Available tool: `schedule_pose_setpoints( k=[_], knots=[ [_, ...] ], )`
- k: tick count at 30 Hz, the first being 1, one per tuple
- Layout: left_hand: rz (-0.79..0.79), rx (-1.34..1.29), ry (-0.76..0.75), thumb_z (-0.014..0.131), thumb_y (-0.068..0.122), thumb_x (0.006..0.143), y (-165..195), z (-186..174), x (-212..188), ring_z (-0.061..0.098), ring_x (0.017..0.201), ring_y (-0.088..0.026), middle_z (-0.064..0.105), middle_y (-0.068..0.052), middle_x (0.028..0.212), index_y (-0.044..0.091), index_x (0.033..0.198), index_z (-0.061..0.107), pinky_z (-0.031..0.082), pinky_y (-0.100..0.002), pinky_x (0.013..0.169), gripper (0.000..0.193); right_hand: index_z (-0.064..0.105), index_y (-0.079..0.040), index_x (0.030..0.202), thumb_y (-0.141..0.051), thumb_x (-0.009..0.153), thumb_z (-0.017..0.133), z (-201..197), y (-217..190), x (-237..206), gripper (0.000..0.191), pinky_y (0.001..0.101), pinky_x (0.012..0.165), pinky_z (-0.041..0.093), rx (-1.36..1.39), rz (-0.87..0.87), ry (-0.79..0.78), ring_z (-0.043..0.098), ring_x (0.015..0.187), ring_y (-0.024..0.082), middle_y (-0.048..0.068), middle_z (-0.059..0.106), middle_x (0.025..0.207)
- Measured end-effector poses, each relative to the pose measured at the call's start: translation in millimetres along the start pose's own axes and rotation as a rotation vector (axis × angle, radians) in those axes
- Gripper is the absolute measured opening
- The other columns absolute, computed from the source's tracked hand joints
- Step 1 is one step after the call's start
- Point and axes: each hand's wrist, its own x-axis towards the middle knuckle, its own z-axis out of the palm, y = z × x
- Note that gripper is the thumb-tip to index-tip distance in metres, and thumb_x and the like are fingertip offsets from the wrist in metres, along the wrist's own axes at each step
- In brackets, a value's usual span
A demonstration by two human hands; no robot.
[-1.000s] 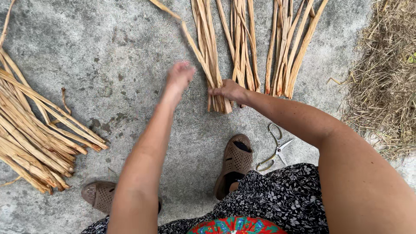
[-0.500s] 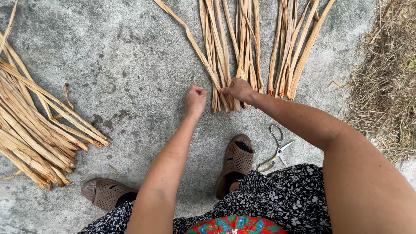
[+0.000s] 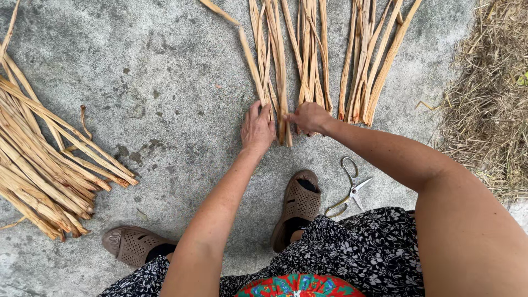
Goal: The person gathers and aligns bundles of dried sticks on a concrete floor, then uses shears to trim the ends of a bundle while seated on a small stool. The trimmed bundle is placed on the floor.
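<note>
The left hand [image 3: 257,127] lies flat and open on the near ends of the middle bundle of dried strips [image 3: 278,71] on the concrete floor [image 3: 165,82]. The right hand [image 3: 309,117] pinches the strip ends just right of the left hand. The scissors [image 3: 347,187] lie nearer the person than the bundle, beside the right sandal [image 3: 298,204]. A bigger pile of strips [image 3: 44,165] lies far left of the bundle

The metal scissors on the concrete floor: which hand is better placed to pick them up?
Probably the right. The metal scissors lie beside the right foot, under the right forearm. The right hand pinches dry tan reed strips; the left hand rests on them, farther away.
</note>
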Motion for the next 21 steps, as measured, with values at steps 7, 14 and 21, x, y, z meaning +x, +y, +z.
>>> schedule_pose_setpoints(
  k=[7, 14, 21],
  knots=[
    [-0.085, -0.056, -0.030, 0.072, 0.016, 0.090, 7.0, 0.7, -6.9, 0.043, 0.141, -0.034, 0.032, -0.018, 0.155, 0.011, 0.150, 0.044, 0.045, -0.043, 0.112, 0.066, 0.034, -0.020, 0.149, -0.036, 0.102, 0.046, -55.2, 8.9, 7.8, 0.051, 0.0234, 0.031, 0.039, -0.093, -0.116, 0.545, 0.049, 0.042, 0.012, 0.026, 0.057, 0.109],
    [0.046, -0.009, -0.021, 0.072, 0.014, 0.090, -0.6, -0.3, -11.6, 0.037, 0.146, -0.035, 0.021, -0.016, 0.165, 0.013, 0.155, 0.041, 0.041, -0.045, 0.116, 0.072, 0.013, -0.013, 0.160, -0.032, 0.101, 0.053, -68.0, 20.8, 20.4, 0.073, 0.0241, 0.030, 0.035, 0.031, -0.064, 0.501, 0.040, 0.040, 0.009, 0.018, 0.051, 0.079],
    [-0.037, 0.078, -0.242, 0.075, 0.023, 0.087, 15.4, -10.3, -12.5, 0.044, 0.137, -0.034, 0.009, -0.011, 0.169, 0.013, 0.155, 0.036, 0.043, -0.048, 0.111, 0.078, 0.039, -0.019, 0.152, -0.041, 0.107, 0.044, -65.2, 20.0, 25.6, 0.050, 0.0274, 0.041, 0.035, -0.166, 0.011, 0.373, 0.043, 0.051, 0.012, 0.010, 0.057, 0.073]
  ],
)
